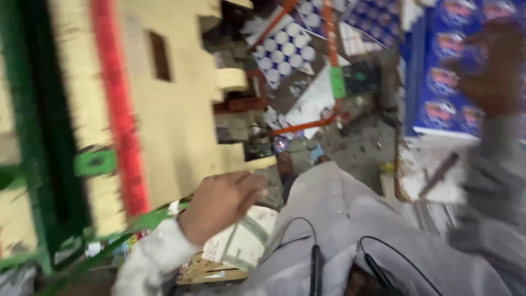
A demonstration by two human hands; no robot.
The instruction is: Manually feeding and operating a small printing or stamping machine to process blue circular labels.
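The view is blurred by motion. My left hand (219, 203), in a pale sleeve, hovers low in the middle with its fingers loosely bent and nothing visible in it. Just below it lies a white printed card sheet (244, 241) with green lines. Beside it on the left is a pale wooden panel (175, 109) with a red stripe (118, 109). My right hand (496, 66) is raised at the upper right, in front of a stack of blue printed cartons (446, 82). It is too smeared to show its fingers. My grey-clad knee (339, 219) fills the lower middle.
A green metal frame (33, 137) runs along the left edge of the wooden panel. Flattened blue-and-white dotted cartons (285, 49), an orange frame (329, 33) and scraps litter the floor ahead. Two black cables (315, 257) hang over my lap.
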